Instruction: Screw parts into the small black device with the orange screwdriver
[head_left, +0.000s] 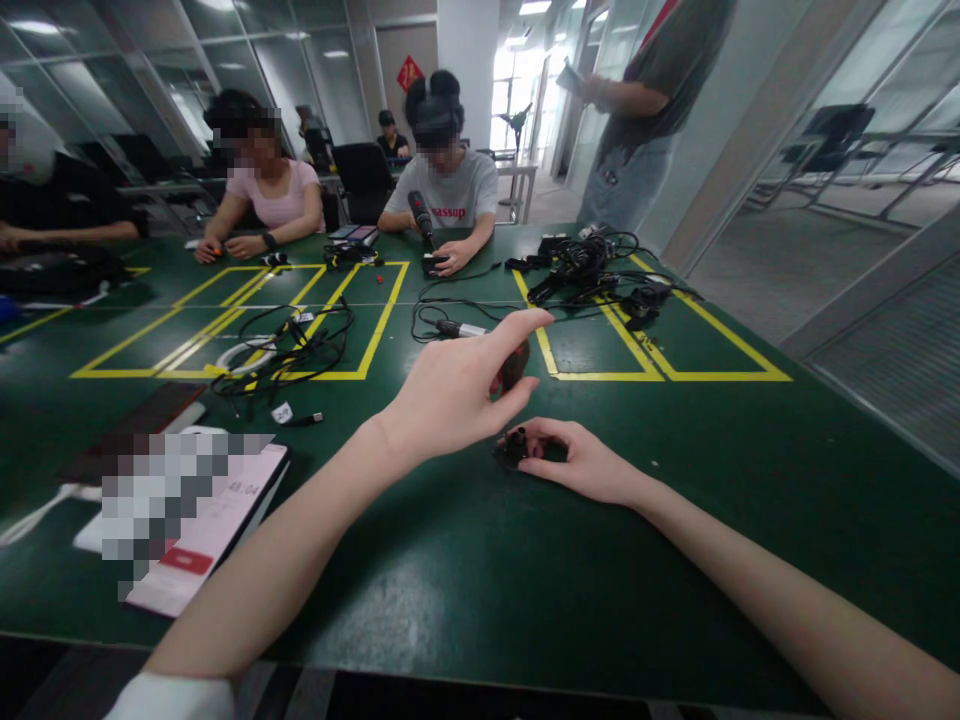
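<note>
1. Your right hand (589, 462) pinches a small black part (514, 448) in its fingertips, thumb and fingers curved into a ring. The part sits around the middle of the green bench (712, 490), between the near and far edges.
2. Your left hand (454, 390) is just beyond it and to its left, back of the hand up, forefinger and thumb spread moderately wide.
3. A dark reddish object (516, 370) shows in the gap between that finger and thumb; you cannot tell from here what it is or whether your hidden fingers close on it.
4. Just beyond your left hand, a black-and-silver cylinder (472, 331) with a black cord runs partly out of sight behind the hand.
5. Toward the bench's near left corner, to the left of your left forearm, is a pink-screened device (229, 500). A dark slab (139, 430) lies beyond it, nearer the left edge.
6. Farther in from the left edge, a loose tangle of black cables (289, 335) lies across yellow tape lines (386, 320). A white tag (282, 413) is on its near side.
7. A larger heap of black cables (577, 265) lies toward the far right corner.
8. At the far edge, a person in a grey shirt (454, 190) holds a dark tool (420, 213) over a small black block (435, 264). To the left sits a person in a pink top (285, 195); another person (637, 110) stands beyond the far right corner.
</note>
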